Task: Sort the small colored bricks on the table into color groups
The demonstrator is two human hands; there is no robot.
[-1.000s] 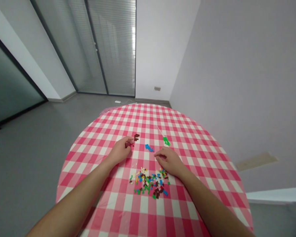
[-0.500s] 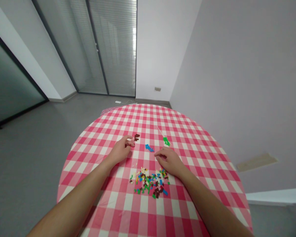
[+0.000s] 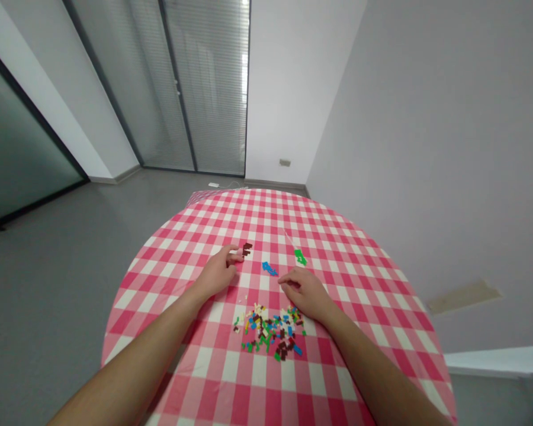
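Note:
My left hand (image 3: 218,271) rests on the round table (image 3: 359,272), which is covered with a red and white checked cloth. Its fingers are apart and the fingertips touch the cloth beside a small group of brown bricks (image 3: 247,248). My right hand (image 3: 305,291) lies curled on the cloth with its fingers bent under. What it holds, if anything, is hidden. A small group of blue bricks (image 3: 269,269) lies between the two hands. A green group (image 3: 299,257) lies just beyond my right hand. A pile of several mixed small bricks (image 3: 269,331) sits near my right wrist.
The table's far edge borders a grey floor (image 3: 71,248). Glass doors with blinds (image 3: 195,89) stand at the back left and a plain wall (image 3: 426,148) runs along the right. A white cable (image 3: 215,184) lies on the floor past the table.
My left hand's fingers have spread a little next to the brown bricks. The right hand has stayed still. The view has shifted slightly.

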